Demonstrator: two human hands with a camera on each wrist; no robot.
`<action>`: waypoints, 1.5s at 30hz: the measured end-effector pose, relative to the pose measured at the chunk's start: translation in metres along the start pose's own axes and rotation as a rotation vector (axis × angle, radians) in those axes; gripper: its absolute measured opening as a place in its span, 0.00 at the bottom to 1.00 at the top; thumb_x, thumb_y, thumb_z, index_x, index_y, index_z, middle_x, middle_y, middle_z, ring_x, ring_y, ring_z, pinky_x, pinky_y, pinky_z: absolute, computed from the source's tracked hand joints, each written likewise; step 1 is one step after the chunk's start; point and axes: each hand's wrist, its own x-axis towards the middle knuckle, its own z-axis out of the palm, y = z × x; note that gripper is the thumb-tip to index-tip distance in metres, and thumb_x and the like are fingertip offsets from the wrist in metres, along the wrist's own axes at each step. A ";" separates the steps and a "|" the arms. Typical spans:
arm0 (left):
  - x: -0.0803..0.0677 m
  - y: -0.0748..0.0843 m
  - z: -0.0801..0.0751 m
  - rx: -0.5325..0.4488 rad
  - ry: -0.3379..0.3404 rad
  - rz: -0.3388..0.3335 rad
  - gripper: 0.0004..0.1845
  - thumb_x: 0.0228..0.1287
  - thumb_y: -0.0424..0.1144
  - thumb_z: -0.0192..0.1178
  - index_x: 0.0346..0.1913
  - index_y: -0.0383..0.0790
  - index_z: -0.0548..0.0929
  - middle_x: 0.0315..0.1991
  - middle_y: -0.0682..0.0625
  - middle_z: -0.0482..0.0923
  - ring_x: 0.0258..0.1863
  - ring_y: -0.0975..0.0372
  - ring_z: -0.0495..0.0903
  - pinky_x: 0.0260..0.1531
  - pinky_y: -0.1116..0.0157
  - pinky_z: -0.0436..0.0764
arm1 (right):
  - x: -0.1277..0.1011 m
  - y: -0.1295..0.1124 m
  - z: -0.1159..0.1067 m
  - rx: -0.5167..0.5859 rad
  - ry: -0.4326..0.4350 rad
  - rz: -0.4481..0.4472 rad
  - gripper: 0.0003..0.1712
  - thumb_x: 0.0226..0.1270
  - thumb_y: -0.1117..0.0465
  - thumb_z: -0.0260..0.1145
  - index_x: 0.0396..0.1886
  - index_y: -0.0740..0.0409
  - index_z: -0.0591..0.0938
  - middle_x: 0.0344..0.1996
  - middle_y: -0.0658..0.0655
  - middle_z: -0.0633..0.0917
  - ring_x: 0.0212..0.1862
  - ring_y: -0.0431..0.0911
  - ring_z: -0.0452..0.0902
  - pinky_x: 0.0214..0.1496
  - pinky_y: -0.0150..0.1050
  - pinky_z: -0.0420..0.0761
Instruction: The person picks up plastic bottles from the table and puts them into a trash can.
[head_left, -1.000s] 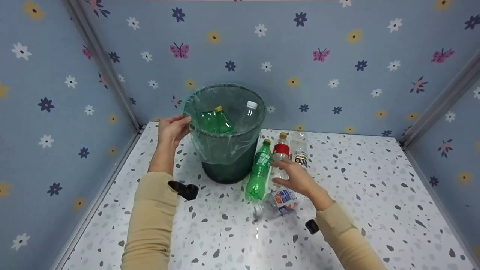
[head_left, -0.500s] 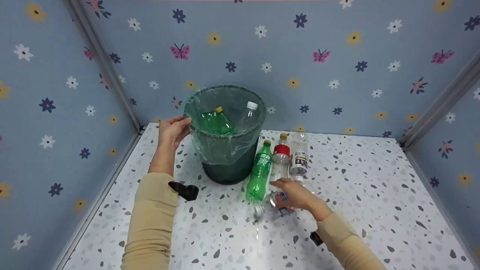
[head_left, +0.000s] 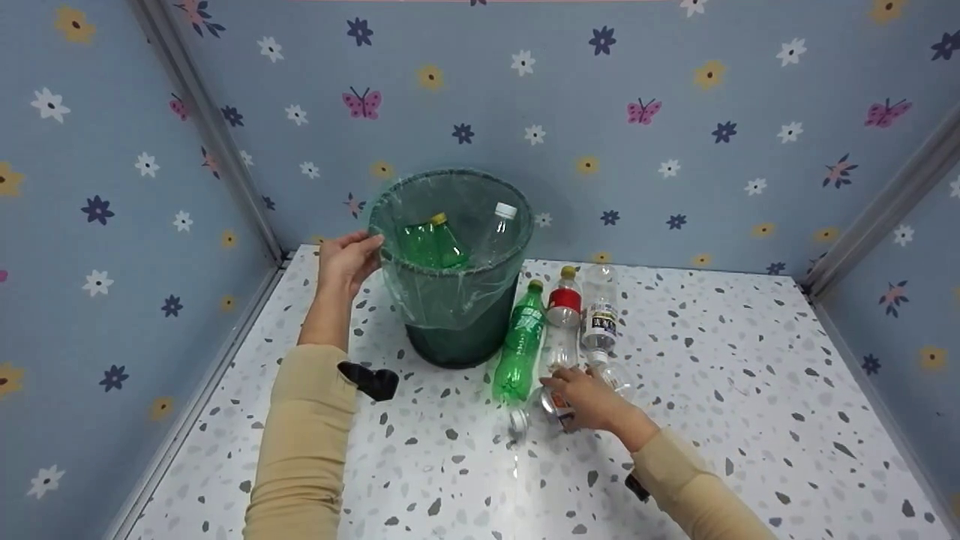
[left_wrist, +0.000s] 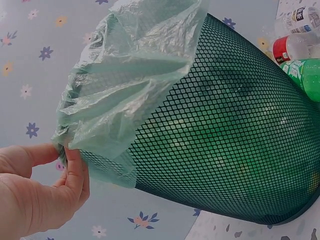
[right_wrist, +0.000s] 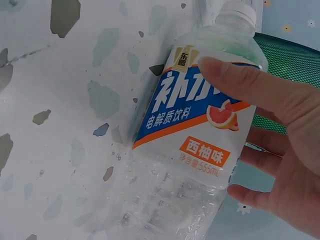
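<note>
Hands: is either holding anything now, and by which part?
The right hand grips the lying clear bottle around its labelled middle. The left hand pinches the bin at its bag-covered rim.

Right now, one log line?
left hand: holds bin rim | right hand: grips lying clear bottle | three bottles beside bin

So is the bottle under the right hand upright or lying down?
Lying down: the bottle rests on its side on the table, cap toward the camera, right hand gripping it.
</note>
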 end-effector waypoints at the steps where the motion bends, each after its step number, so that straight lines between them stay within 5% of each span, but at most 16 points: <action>1: 0.000 0.000 0.000 -0.005 -0.001 0.000 0.25 0.59 0.30 0.55 0.59 0.32 0.64 0.42 0.49 0.65 0.35 0.63 0.69 0.32 0.71 0.73 | 0.000 0.000 0.001 -0.010 0.004 -0.003 0.46 0.29 0.61 0.78 0.56 0.61 0.71 0.52 0.64 0.72 0.53 0.58 0.67 0.52 0.65 0.58; 22: -0.001 0.000 0.000 0.001 0.002 0.009 0.24 0.59 0.30 0.56 0.59 0.32 0.65 0.39 0.49 0.67 0.30 0.64 0.69 0.26 0.72 0.73 | -0.019 0.003 -0.005 -0.046 0.228 -0.070 0.47 0.30 0.61 0.78 0.57 0.57 0.70 0.53 0.58 0.73 0.54 0.52 0.66 0.53 0.52 0.64; 33: 0.001 0.000 0.001 -0.005 -0.003 0.010 0.24 0.59 0.30 0.56 0.59 0.32 0.65 0.41 0.48 0.67 0.33 0.63 0.71 0.29 0.71 0.74 | -0.028 -0.007 -0.043 -0.001 0.410 -0.093 0.45 0.35 0.66 0.76 0.59 0.55 0.68 0.54 0.57 0.71 0.56 0.51 0.64 0.55 0.50 0.63; 45: 0.000 0.001 0.001 -0.005 0.003 0.000 0.24 0.59 0.30 0.56 0.58 0.32 0.66 0.41 0.49 0.67 0.33 0.63 0.71 0.34 0.69 0.74 | -0.025 -0.032 -0.094 0.021 0.619 -0.229 0.52 0.28 0.70 0.79 0.61 0.59 0.66 0.57 0.57 0.68 0.58 0.50 0.62 0.59 0.48 0.60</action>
